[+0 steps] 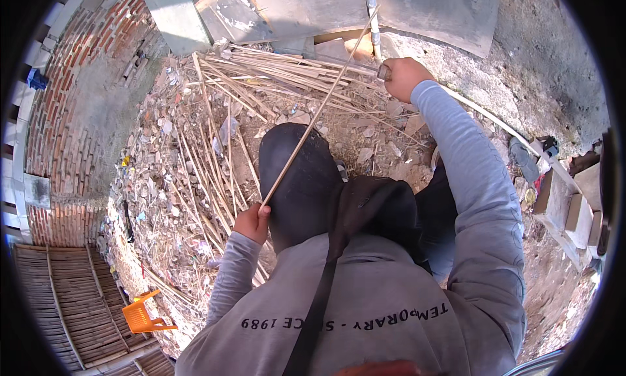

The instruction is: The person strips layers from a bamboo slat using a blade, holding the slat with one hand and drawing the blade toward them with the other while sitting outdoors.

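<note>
My left hand (253, 224) is closed around the lower end of a long, thin bamboo strip (306, 133). The strip slants up and away to the right, passing over my dark-clad knee (290, 155). Farther off on the right, my right hand (408, 79) grips the handle of a knife (383, 72). Its narrow blade points left and seems to cross the strip near the far end; whether they touch I cannot tell. Beyond the knee lies a loose pile of bamboo strips (274, 66), and more strips (202, 174) are scattered to its left.
Rubble and litter cover the ground (153, 180). Large grey panels (287, 14) and a pale pipe (373, 24) stand at the back. An orange plastic chair (142, 314) is at lower left, beside a bamboo-slat panel (78, 298). Blocks (567, 213) are stacked at right.
</note>
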`<action>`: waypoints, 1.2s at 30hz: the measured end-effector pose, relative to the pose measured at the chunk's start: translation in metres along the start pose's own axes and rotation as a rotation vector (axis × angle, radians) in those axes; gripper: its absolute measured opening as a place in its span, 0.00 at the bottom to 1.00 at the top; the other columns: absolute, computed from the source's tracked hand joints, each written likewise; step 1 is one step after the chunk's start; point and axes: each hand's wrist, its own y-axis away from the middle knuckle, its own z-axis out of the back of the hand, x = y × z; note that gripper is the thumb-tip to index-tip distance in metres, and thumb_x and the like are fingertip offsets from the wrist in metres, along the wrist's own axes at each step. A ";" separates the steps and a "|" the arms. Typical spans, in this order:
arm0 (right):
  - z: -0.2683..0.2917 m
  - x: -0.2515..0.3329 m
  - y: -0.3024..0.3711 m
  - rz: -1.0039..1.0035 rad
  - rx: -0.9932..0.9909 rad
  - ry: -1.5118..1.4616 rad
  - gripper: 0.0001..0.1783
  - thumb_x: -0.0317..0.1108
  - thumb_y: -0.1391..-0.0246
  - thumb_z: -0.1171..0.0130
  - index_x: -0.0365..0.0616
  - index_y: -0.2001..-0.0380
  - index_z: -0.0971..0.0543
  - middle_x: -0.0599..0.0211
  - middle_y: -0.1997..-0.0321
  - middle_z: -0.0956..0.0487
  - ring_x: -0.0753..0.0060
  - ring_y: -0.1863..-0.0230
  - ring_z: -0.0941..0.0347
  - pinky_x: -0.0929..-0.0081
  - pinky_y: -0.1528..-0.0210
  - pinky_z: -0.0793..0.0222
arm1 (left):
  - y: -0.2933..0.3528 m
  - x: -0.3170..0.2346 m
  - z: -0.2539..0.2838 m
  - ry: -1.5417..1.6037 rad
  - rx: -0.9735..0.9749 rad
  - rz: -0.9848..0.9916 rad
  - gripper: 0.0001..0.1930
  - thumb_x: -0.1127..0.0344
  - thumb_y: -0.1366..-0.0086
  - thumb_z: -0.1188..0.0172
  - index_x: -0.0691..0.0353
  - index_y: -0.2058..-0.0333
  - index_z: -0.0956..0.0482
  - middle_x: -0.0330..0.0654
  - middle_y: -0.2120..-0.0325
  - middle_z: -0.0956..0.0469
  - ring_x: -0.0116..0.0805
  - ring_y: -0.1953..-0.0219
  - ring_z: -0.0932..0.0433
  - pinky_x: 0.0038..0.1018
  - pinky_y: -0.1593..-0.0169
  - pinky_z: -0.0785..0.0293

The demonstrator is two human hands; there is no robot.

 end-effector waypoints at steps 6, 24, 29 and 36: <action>-0.002 0.024 0.013 0.188 -0.005 0.063 0.16 0.35 0.59 0.40 0.46 0.62 0.22 0.53 0.66 0.19 0.47 0.61 0.23 0.53 0.56 0.27 | 0.006 -0.004 0.004 0.123 0.041 0.071 0.28 0.42 0.31 0.56 0.66 0.72 0.28 0.54 0.84 0.28 0.59 0.76 0.25 0.43 0.71 0.32; -0.019 0.042 0.022 0.277 0.074 0.026 0.13 0.34 0.60 0.39 0.44 0.67 0.22 0.53 0.70 0.20 0.49 0.62 0.22 0.54 0.57 0.27 | 0.006 -0.003 -0.015 -0.096 -0.073 -0.038 0.25 0.43 0.32 0.53 0.63 0.71 0.31 0.58 0.82 0.27 0.64 0.74 0.26 0.50 0.72 0.32; -0.008 0.040 0.016 0.188 0.078 0.074 0.14 0.34 0.60 0.41 0.45 0.65 0.23 0.53 0.70 0.20 0.49 0.62 0.22 0.53 0.57 0.27 | 0.004 -0.007 -0.007 -0.123 -0.067 -0.010 0.23 0.45 0.32 0.53 0.63 0.71 0.31 0.58 0.82 0.26 0.63 0.75 0.25 0.51 0.71 0.32; -0.011 0.050 0.021 0.220 0.160 0.072 0.14 0.34 0.54 0.43 0.48 0.61 0.21 0.56 0.63 0.19 0.52 0.57 0.22 0.57 0.52 0.27 | 0.000 0.005 -0.007 -0.057 -0.033 -0.050 0.24 0.45 0.31 0.54 0.65 0.72 0.30 0.56 0.83 0.27 0.62 0.75 0.25 0.48 0.72 0.32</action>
